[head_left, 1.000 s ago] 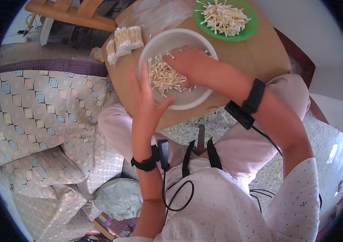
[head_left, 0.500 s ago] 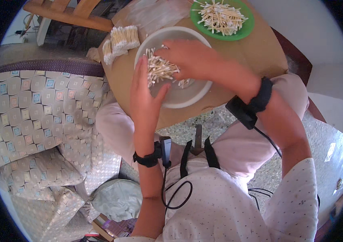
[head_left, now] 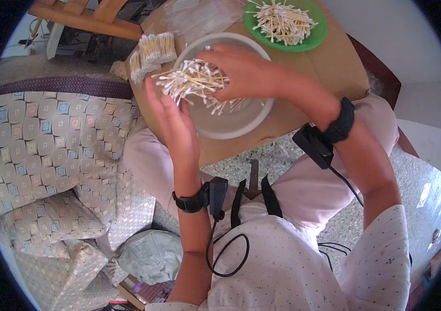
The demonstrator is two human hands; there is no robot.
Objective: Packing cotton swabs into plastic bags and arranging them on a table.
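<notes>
A thick bunch of wooden-stick cotton swabs (head_left: 192,80) with white tips is in my right hand (head_left: 243,72), whose fingers and thumb curl round its right side. The bunch is above a round white bowl (head_left: 231,132), over its left part. Just left of it, my left hand (head_left: 176,127) has its fingers stretched out, tips beside the swab ends; whether they touch is hard to see. More loose swabs (head_left: 236,103) show in the bowl under my right hand, which partly hides them.
A green plate (head_left: 321,39) heaped with swabs stands at the far right of the cardboard-topped table (head_left: 329,67). Several bundled swab packs (head_left: 157,47) lie left of the bowl, near clear plastic bags (head_left: 199,18). Patterned cushions (head_left: 59,140) are at the left, a wooden chair part (head_left: 91,20) at the upper left.
My right hand has lifted the swabs higher and left, out of the bowl's inside. My left hand has tilted outward, leaving the bowl's inner edge, its fingers now left of the bunch.
</notes>
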